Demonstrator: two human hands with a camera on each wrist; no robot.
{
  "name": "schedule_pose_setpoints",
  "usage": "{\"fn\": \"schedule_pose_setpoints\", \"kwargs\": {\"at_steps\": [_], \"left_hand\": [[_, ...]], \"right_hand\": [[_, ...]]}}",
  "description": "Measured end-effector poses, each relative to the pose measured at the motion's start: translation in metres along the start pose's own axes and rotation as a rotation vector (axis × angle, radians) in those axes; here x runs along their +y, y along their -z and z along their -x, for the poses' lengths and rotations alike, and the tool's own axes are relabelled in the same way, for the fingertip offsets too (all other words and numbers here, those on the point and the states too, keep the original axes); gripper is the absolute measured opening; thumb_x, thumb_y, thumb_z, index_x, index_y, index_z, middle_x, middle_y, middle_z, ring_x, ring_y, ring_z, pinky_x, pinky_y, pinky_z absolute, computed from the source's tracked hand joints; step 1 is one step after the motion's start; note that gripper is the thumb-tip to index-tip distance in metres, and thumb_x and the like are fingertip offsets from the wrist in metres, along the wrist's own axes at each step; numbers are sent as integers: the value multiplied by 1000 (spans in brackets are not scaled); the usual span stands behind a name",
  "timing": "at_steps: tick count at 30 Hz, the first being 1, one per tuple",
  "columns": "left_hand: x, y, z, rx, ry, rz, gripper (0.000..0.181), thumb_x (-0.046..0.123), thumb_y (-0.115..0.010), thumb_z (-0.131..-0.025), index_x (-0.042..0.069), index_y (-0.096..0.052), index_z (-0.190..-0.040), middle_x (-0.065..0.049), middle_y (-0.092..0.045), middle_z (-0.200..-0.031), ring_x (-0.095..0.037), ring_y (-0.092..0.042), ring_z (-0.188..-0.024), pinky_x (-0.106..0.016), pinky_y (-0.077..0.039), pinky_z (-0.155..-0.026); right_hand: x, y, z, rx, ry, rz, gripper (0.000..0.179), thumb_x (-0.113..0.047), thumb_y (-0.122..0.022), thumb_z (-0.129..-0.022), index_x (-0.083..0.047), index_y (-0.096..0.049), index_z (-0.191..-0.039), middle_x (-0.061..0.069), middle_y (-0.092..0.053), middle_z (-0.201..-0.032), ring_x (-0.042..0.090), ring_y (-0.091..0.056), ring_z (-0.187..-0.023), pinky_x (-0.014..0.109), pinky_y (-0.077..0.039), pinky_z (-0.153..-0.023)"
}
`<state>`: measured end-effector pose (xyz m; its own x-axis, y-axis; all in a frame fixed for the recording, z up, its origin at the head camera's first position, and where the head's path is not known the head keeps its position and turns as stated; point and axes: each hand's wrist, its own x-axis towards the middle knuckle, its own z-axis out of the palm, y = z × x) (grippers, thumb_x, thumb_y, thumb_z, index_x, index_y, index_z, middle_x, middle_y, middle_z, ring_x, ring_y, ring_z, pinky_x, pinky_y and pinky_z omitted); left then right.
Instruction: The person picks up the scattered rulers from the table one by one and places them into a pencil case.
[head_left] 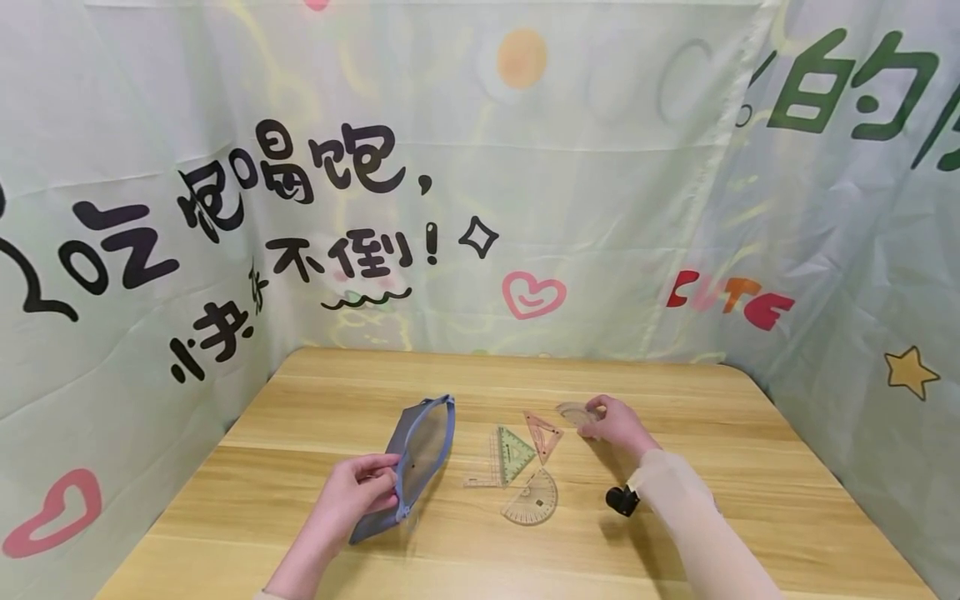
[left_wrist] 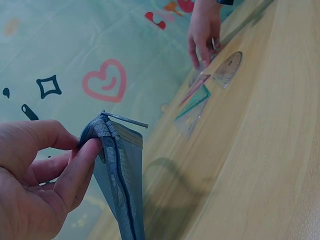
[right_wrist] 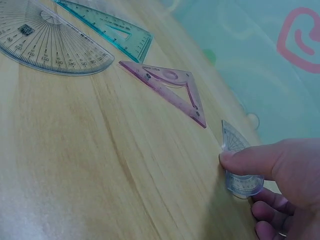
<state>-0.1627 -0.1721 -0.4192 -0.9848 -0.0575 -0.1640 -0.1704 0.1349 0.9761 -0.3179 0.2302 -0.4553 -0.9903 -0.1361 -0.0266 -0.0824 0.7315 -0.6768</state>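
My left hand [head_left: 362,490] pinches the edge of a blue-grey zip pouch [head_left: 378,521], whose mouth gapes toward the right. The left wrist view shows thumb and fingers on the fabric beside the zip, with a zipper pull [left_wrist: 127,120] sticking out. At the far right of the group, my right hand [head_left: 618,425] holds a small clear protractor [right_wrist: 242,185] between thumb and fingers, close over the table. A pink set square [right_wrist: 172,90] lies nearest to that hand. Beside it are a green set square [head_left: 515,457] and a larger clear protractor [head_left: 531,500].
A clear ruler-like piece [head_left: 483,475] with markings lies at the green set square's left side. The wooden table [head_left: 300,408] has printed cloth [head_left: 600,208] hanging behind it and at both sides. A black device [head_left: 621,500] is on the right wrist.
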Motion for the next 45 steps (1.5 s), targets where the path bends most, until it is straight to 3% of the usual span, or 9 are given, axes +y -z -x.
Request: {"fn": "schedule_pose_setpoints", "kwargs": {"at_steps": [13, 24, 38, 45], "left_hand": [[-1, 0, 1, -21, 7, 10, 38, 1, -59, -93, -11, -57, -129, -5, -58, -93, -14, -60, -82, -20, -62, -69], [-2, 1, 1, -36, 5, 4, 39, 2, -59, -93, -11, -56, -130, -5, -59, -94, -14, -61, -84, -21, -62, -70], [-1, 0, 0, -25, -5, 8, 39, 1, -59, -92, -12, -56, -129, -6, -59, -94, -13, -62, -83, -21, -62, -71], [-1, 1, 0, -24, -3, 5, 40, 1, -59, -92, -12, -56, -129, -6, -60, -95, -13, -62, -83, -21, -62, -70]], "right_hand": [[-2, 1, -2, 13, -15, 63, 49, -14, -77, -79, 5, -59, -121, 23, -68, -104, 26, -63, -88, 29, -51, -68], [1, 4, 2, -17, -38, -35, 46, -6, -72, -85, 9, -55, -125, 21, -67, -94, 17, -63, -69, 28, -57, -60], [-9, 9, 1, -29, -62, -95, 43, 2, -66, -85, 8, -57, -127, 19, -66, -92, 18, -64, -68, 29, -60, -60], [-15, 11, -1, -19, -13, -95, 41, 5, -60, -84, 8, -58, -125, 17, -67, -84, 19, -65, -64, 31, -59, -59]]}}
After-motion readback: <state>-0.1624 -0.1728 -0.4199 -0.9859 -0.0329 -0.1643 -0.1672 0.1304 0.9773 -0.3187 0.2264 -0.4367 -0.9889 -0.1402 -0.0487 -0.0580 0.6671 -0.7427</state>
